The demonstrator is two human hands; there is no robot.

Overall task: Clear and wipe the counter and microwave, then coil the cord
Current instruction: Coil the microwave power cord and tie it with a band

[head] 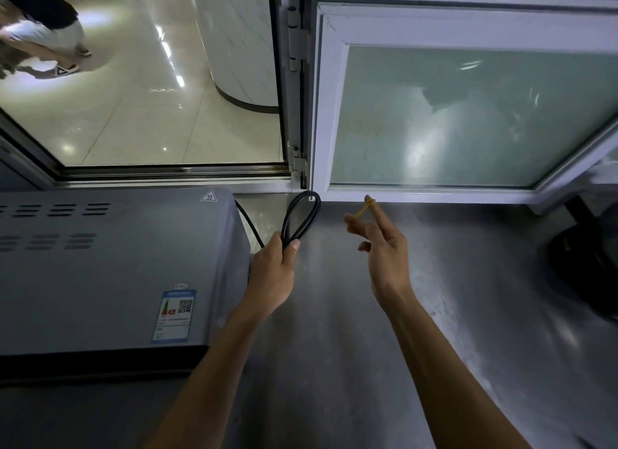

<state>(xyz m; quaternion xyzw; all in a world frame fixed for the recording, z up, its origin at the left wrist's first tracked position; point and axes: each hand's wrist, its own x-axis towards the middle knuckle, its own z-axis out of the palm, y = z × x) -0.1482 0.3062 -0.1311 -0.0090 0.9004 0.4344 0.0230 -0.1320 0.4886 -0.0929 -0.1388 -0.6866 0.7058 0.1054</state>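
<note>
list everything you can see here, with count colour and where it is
microwave: one, grey, on the counter at left, label on its top
cord: one, black, folded into a loop, gripped by the left hand, running behind the microwave
rubber band: one, yellow, stretched between fingers of the right hand
counter: one, grey, under everything
window: one white-framed frosted pane at right, open at left onto a tiled floor below
dark object: one, black, on the counter at the right edge, unclear what
other person: one, top left, on the tiled floor
left hand: one, right of the microwave
right hand: one, raised above the counter
</note>
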